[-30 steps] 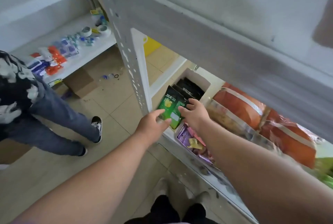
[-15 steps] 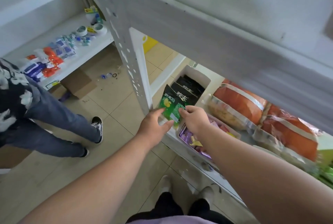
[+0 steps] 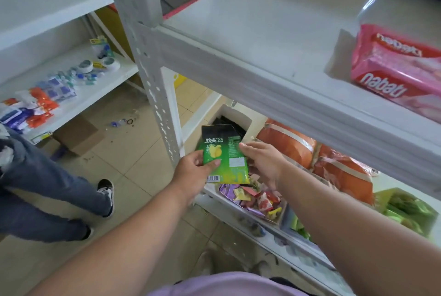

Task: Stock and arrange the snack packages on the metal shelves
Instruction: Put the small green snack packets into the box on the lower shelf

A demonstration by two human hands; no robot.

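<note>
Left hand (image 3: pixel 193 174) pinches the green-and-black snack packet (image 3: pixel 223 157) by its lower left edge; right hand (image 3: pixel 263 161) grips its right side, holding it just before the lower shelf (image 3: pixel 238 210), above mixed candies (image 3: pixel 255 198)

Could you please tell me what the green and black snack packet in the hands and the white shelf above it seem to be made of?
The green and black snack packet looks like glossy printed plastic film: it is thin, with a barcode at its bottom edge. The white shelf seems painted metal with a matte, scuffed finish; its upright has punched holes.
</note>
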